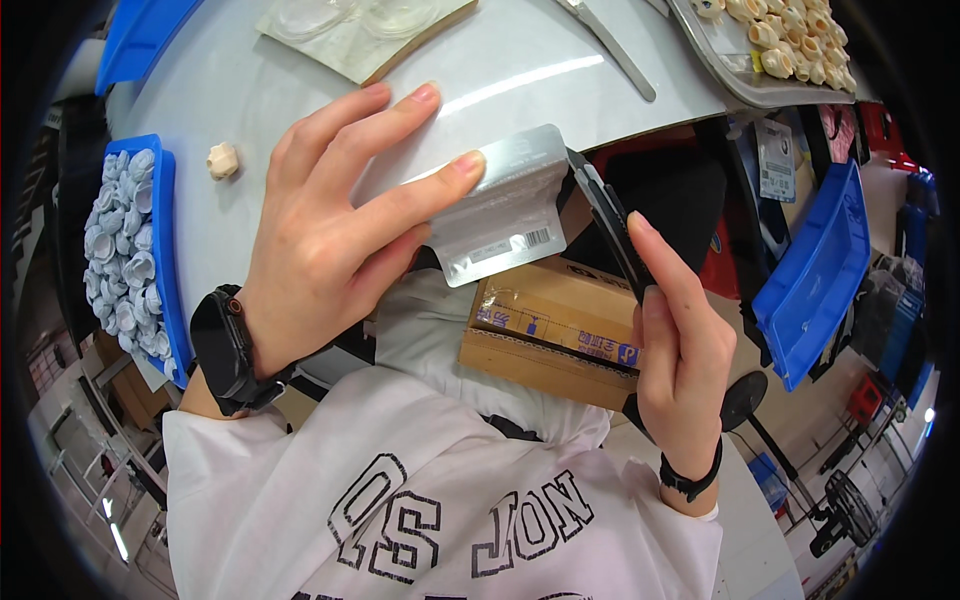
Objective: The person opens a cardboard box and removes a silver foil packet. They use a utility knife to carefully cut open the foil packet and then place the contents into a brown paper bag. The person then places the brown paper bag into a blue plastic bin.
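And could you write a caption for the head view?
Left fingers hold a silver packet; right fingers grip a black tool, a cardboard box below.

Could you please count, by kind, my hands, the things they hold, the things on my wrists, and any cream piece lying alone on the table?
Hands: 2 (left hand, right hand)
Silver packet: 1
Black tool: 1
Wrist items: 2 (black watch, black band)
Lone cream piece: 1
Total: 7

White surface (510, 65): cream piece (222, 161) near left edge; metal tool (620, 58) and tray (722, 66) toward right edge; slab (345, 57) between.
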